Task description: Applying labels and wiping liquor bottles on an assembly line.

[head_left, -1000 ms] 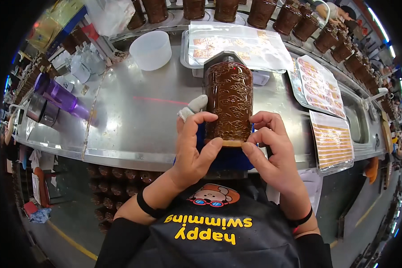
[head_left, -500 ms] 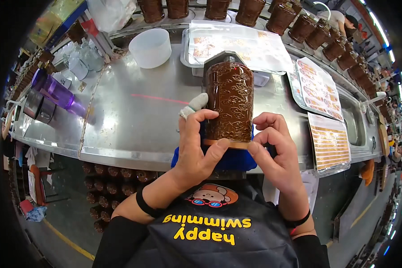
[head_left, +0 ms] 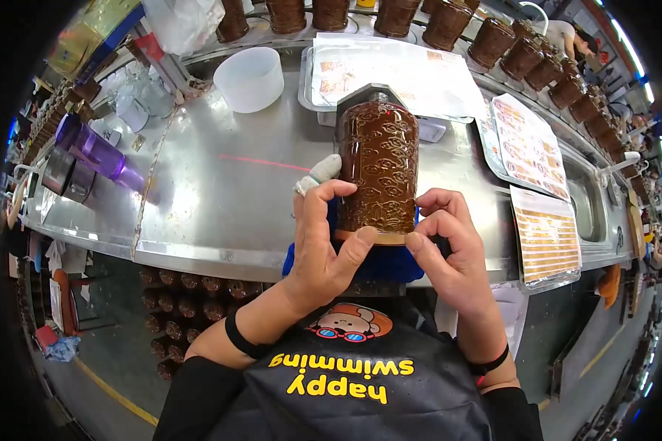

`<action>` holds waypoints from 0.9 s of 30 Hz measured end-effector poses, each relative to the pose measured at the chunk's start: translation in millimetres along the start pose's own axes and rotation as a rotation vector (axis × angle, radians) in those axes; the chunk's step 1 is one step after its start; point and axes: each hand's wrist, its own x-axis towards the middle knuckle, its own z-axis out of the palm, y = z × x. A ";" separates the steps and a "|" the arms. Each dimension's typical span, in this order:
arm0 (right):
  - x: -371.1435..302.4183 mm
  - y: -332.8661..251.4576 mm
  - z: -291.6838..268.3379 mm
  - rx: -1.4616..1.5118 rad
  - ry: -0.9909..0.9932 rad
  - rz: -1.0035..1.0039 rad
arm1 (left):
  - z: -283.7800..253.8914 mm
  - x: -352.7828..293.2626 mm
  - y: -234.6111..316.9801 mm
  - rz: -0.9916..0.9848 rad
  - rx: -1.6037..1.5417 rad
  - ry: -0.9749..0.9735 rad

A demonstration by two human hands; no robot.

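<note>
Brown embossed bottle (head_left: pixel 379 167) with tan strip (head_left: pixel 391 239) already across base. Steadied by left fingers (head_left: pixel 334 189), pinched at strip end by right fingers (head_left: pixel 429 254); not yet released.

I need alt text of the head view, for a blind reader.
A person's left hand and right hand are at the near end of a glossy brown bottle, over a metal workbench; printed sheets lie beyond.

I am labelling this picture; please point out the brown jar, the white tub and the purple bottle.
Brown jar (head_left: pixel 379 167), head view, patterned side.
White tub (head_left: pixel 248 95), head view, outer wall.
Purple bottle (head_left: pixel 103 156), head view, middle of its body.
</note>
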 end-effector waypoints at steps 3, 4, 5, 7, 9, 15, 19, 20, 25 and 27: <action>-0.5 0.1 0.1 0.008 0.010 0.015 | 2.7 -0.3 4.3 -0.064 -0.029 0.009; -0.4 -1.2 0.0 0.009 0.009 0.015 | 2.7 0.4 3.8 -0.064 -0.028 0.009; -0.2 -3.7 -0.5 0.011 0.002 0.035 | 2.7 1.8 2.5 -0.011 0.019 0.031; -0.2 -5.0 -0.4 0.013 -0.004 0.053 | 3.6 3.1 2.0 0.044 0.066 0.053; -0.4 -4.3 0.2 0.014 0.006 0.030 | 6.1 4.6 2.7 0.045 -0.002 0.105; -0.2 -2.0 0.7 0.012 0.010 0.047 | 8.5 3.1 12.4 -0.090 -0.014 0.096; -0.7 0.3 1.0 0.009 0.018 0.027 | 9.8 2.6 9.6 -0.072 0.013 0.100; -0.9 0.7 0.5 0.006 0.014 0.029 | 10.5 3.2 8.9 -0.031 0.027 0.116; -3.1 6.9 -1.3 0.039 0.017 0.026 | 10.9 4.7 6.9 0.053 0.077 0.122; -4.9 12.5 -4.0 0.040 0.007 0.015 | 10.6 0.9 10.2 -0.086 0.005 0.092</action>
